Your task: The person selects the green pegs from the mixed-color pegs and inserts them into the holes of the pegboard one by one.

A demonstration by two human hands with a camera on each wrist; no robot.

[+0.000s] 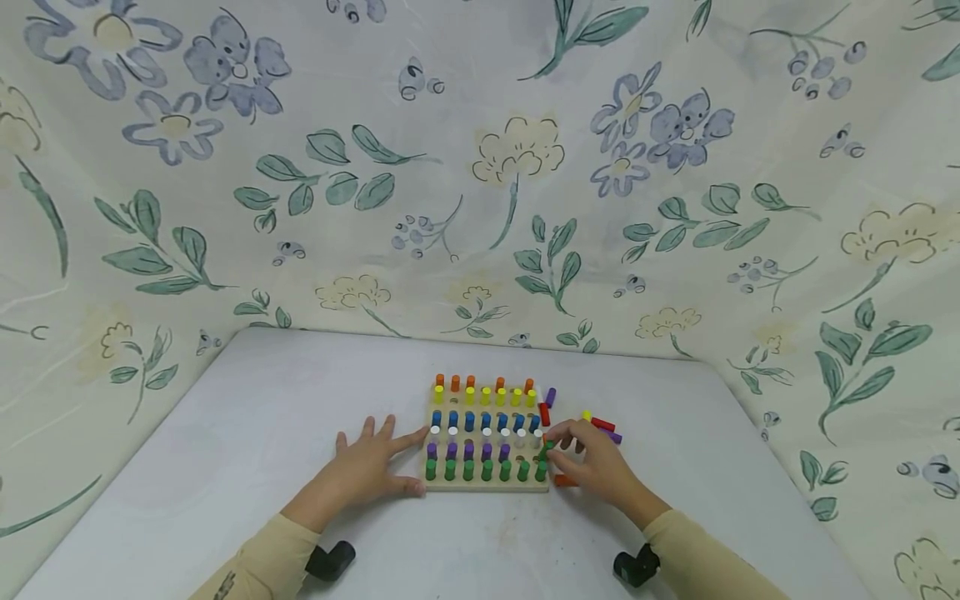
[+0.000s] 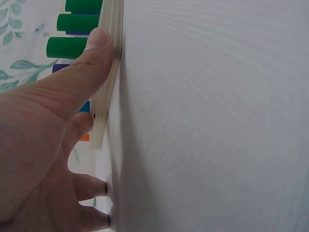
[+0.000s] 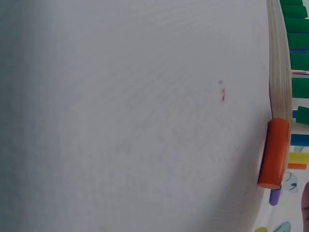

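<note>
A wooden pegboard [image 1: 487,488] lies on the table, with rows of orange, yellow, blue, white, purple and green pegs standing in it. My left hand [image 1: 365,463] is spread beside its left edge, thumb and index finger against the board. In the left wrist view the thumb [image 2: 91,67] presses on the board's side near the green pegs. At the board's right edge my right hand [image 1: 596,462] pinches a green peg [image 1: 546,451], held tilted above the green row's end. Only a fingertip of that hand shows in the right wrist view.
An orange peg [image 3: 274,153] lies against the board's near right corner. Red [image 1: 544,414] and purple [image 1: 551,397] pegs lie off its far right side. More loose pegs, including a red one [image 1: 603,424], lie behind the right hand. Patterned cloth [image 1: 480,250] surrounds the table.
</note>
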